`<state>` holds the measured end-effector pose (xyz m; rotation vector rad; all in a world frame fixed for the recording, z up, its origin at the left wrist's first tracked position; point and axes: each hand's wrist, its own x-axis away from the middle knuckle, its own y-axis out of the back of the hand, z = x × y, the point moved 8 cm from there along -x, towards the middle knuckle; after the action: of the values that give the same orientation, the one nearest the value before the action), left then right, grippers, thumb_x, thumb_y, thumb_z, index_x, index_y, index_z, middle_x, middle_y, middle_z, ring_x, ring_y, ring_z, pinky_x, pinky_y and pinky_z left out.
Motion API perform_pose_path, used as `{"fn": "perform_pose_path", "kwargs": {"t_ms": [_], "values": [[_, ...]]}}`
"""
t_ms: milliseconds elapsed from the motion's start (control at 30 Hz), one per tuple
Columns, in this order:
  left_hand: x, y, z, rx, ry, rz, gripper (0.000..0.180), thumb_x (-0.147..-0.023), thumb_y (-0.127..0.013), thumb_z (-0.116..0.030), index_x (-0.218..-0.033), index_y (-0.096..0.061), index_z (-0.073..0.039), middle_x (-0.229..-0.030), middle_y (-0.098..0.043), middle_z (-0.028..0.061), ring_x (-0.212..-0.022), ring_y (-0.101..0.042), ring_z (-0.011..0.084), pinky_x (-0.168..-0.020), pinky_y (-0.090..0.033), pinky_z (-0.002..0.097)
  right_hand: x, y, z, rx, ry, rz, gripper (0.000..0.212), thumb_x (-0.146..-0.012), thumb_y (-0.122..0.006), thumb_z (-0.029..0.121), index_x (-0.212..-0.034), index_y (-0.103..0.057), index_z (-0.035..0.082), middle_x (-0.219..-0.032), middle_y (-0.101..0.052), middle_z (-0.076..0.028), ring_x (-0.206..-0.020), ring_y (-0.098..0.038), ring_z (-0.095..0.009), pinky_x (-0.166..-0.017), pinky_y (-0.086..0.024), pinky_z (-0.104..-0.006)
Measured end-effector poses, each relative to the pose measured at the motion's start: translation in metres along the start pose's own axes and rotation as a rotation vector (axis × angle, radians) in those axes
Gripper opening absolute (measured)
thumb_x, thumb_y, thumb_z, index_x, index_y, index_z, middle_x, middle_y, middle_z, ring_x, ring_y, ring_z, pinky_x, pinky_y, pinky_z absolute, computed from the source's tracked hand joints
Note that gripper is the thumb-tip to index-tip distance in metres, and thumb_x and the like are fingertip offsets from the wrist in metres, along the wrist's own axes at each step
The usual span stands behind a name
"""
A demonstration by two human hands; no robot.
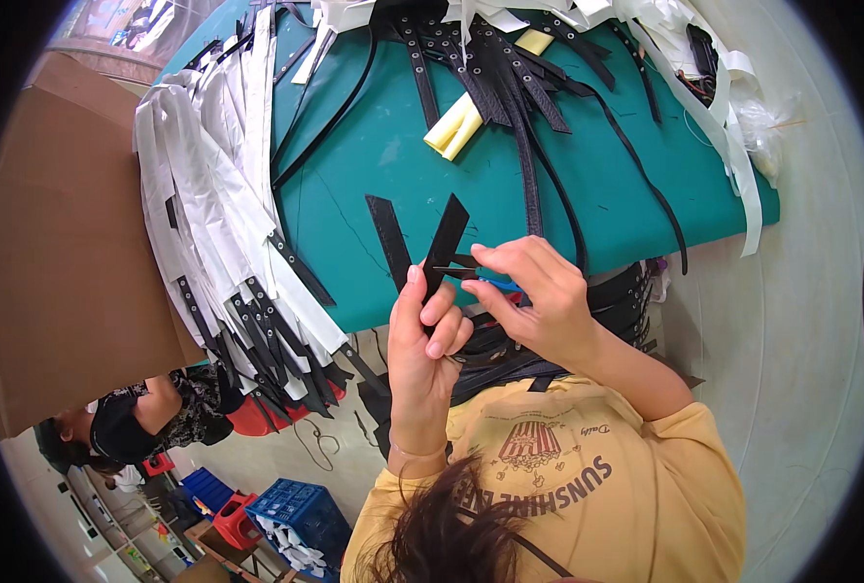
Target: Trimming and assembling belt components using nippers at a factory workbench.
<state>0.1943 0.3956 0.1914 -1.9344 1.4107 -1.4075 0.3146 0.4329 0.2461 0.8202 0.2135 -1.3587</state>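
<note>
Close to the front edge of the green table, my left hand (426, 330) pinches a black strap (446, 233) between thumb and fingers. One slanted end of it points up and away. A second slanted black strip (387, 233) rises beside it, forming a V; whether both are one folded strap I cannot tell. My right hand (544, 301) is closed round small thread snips (498, 285) with a blue handle. Their dark blades lie level against the strap's right side, just above my left fingertips. My right palm hides most of the handle.
White-wrapped straps (199, 185) with black ends hang over the table's left side, by a cardboard box (72, 243). Black eyelet straps (490, 78) and yellow pieces (453, 126) lie at the back. More black straps (615, 306) bunch below the front edge. A person (150, 408) sits lower left.
</note>
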Motion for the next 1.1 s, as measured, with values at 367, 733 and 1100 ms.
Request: {"fn": "perform_pose_path", "kwargs": {"t_ms": [367,733,1100], "values": [[0.003,-0.003,0.001,-0.05,0.012,-0.029,0.021,-0.1,-0.041,-0.027,-0.098,-0.05,-0.008,-0.061,-0.035,-0.0074,-0.041,-0.029,0.0003,-0.04,-0.022,0.0177,-0.002,0.002,-0.003,-0.063,-0.044,-0.036,0.029,-0.069,-0.075,0.002,-0.096,-0.062,-0.002,-0.082,-0.063,-0.012,-0.07,-0.061,-0.024,-0.06,-0.05,-0.0306],[0.006,-0.004,0.002,-0.085,0.009,-0.04,0.022,-0.099,-0.042,-0.029,-0.095,-0.05,-0.009,-0.061,-0.035,-0.0076,-0.041,-0.029,0.0,-0.04,-0.022,0.0179,-0.002,0.003,-0.005,-0.086,-0.052,-0.055,0.03,-0.069,-0.075,0.001,-0.096,-0.063,-0.002,-0.085,-0.064,-0.012,-0.071,-0.062,-0.022,-0.06,-0.051,-0.0298],[0.009,-0.005,-0.003,-0.265,-0.078,-0.018,0.033,-0.1,-0.038,-0.029,-0.118,-0.051,-0.004,-0.059,-0.033,-0.0079,-0.039,-0.028,-0.0009,-0.038,-0.023,0.0173,-0.005,0.003,0.006,0.031,0.009,-0.007,0.025,-0.071,-0.074,0.0,-0.094,-0.064,-0.001,-0.079,-0.061,-0.01,-0.067,-0.058,-0.022,-0.055,-0.047,-0.0289]]}}
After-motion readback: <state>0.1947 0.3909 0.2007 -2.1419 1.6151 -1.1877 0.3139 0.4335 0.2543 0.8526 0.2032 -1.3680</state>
